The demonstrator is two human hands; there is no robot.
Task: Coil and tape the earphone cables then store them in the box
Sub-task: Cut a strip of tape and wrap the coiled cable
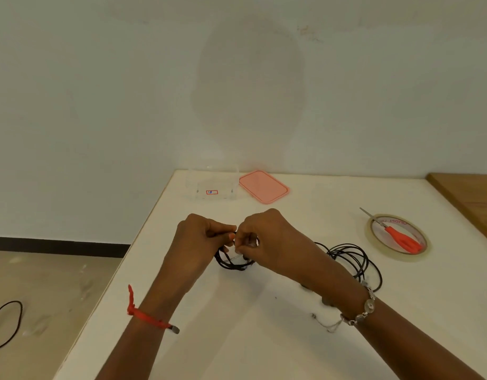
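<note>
At center frame we are pinching a small black cable coil (234, 260) between our left hand (201, 237) and right hand (264, 237) above the counter (236, 325); another coil (354, 261) is lying right of them.

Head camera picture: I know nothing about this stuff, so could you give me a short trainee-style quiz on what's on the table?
1. True or false: the pink lid lies on the table beside the clear box, not on it.
2. What rests across the tape roll? A) red-handled scissors B) a pen C) a spoon
3. What do the left hand and right hand hold between them?

Key: 1 true. 2 A. 3 The coiled black cable, with fingers of both hands curled on it.
</note>
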